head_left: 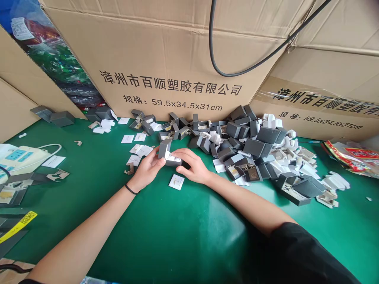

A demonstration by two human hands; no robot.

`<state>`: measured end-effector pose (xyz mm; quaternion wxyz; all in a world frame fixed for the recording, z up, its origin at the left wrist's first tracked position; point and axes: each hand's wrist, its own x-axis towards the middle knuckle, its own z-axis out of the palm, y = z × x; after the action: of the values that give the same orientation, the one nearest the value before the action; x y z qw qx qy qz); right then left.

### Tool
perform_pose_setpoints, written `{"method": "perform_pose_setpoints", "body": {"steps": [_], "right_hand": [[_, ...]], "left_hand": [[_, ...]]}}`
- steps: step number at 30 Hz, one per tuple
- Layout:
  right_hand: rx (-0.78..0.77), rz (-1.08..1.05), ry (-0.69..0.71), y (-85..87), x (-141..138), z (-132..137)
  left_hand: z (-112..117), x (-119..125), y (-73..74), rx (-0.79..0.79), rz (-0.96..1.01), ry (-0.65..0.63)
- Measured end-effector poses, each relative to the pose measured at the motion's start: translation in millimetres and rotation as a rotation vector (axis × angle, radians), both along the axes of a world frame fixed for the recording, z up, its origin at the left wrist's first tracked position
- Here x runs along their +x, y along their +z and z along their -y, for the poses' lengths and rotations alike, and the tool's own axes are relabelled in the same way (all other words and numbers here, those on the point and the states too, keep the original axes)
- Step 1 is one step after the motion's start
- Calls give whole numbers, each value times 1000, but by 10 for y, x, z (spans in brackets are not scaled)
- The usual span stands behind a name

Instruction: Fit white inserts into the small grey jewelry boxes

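Note:
A small dark grey box (164,148) with its lid raised is between my two hands, and a white insert shows inside it. My left hand (149,167) grips the box at its left side, thumb on the near face. My right hand (194,165) closes over the box's right end, with the fingers bent over the white insert; the fingertips are partly hidden. Just below the box, a small white card (176,182) with a thin curved mark lies on the green table (166,232). Several other white cards (144,150) lie beyond my left hand.
A heap of open grey boxes (251,148) and white paper inserts (308,169) spreads along the back and right. A power strip (25,157) sits at left. Large cardboard cartons (166,51) wall off the back, and a black cable (237,74) hangs before them.

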<state>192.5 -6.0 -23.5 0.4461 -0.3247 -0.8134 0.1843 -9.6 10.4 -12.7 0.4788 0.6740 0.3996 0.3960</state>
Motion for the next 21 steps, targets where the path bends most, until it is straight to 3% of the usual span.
{"method": "perform_pose_setpoints", "body": {"steps": [4,8,11,14,18,21], "right_hand": [[-63,-70,-28,34,-39,54],[-289,-216,-169,41,-114,62],[-601,-463,-73,74,-155,55],[-848,-635,43,167,-170,82],[-910,-717,83,276,-172,143],[-943,-724,124,260,-159,135]], "left_hand": [[14,-26,-11,29,-97,41],[76,-35,-29,329,-262,9],[119,-31,-35,596,-340,-61],[146,-20,-8,717,-321,-132],[182,-9,81,766,-291,-194],[207,-16,126,799,-312,-199]]}}
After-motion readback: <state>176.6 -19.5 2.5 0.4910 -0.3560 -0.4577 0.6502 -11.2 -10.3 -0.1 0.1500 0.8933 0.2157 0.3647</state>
